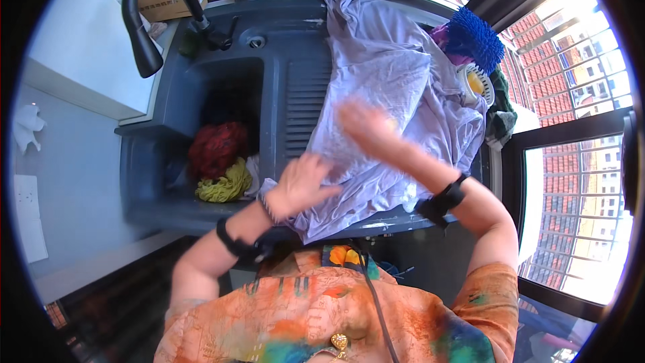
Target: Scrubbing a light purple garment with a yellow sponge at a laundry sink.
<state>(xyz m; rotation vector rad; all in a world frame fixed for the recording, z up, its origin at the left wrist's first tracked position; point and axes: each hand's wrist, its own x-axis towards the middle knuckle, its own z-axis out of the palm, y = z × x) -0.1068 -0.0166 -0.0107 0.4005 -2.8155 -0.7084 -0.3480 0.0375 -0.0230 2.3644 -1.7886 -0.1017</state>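
A wet-looking lavender cloth (383,75) lies spread and wrinkled over the ribbed washboard side of a dark grey laundry sink (274,111). My right hand (365,123), blurred, is over the middle of the cloth; something small and pale yellowish shows beside it, and whether I hold it is unclear. My left hand (300,186) is over the cloth's near left edge, fingers spread, with nothing seen in it. In the basin to the left lie a dark red bundled cloth (219,148) and a yellow-green cloth (225,181).
A black faucet (143,20) arches over the basin's far left. A cardboard box (171,0) stands behind it. At the right rim are a blue chenille mitt or cloth (473,40), a white plastic basket (476,85) and a dark green cloth (501,111), beside barred windows.
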